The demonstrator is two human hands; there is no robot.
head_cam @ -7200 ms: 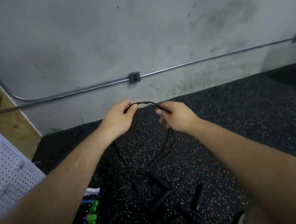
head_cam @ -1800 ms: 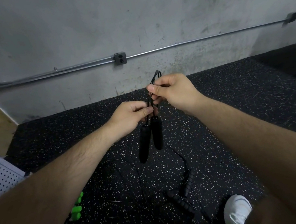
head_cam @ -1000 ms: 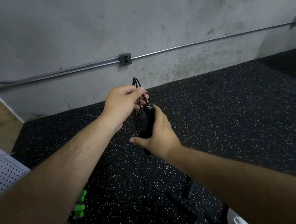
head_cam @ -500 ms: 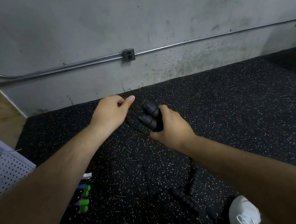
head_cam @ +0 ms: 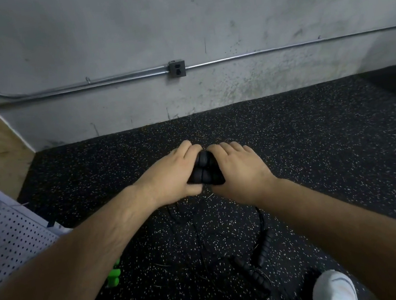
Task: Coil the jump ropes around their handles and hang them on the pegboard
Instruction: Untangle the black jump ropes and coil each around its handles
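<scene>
Black ribbed handles [head_cam: 203,171], paired side by side, are clamped mid-frame between both hands: left hand [head_cam: 168,181] and right hand [head_cam: 239,173], fingers [head_cam: 186,149] curled round them from either side. Trouble spot: the slack cord [head_cam: 172,213] trails down toward a second rope [head_cam: 263,249] lying near the shoes [head_cam: 333,288]. Wind carelessly and it could snag that one, or the handles could slide apart and loosen the coil.
</scene>
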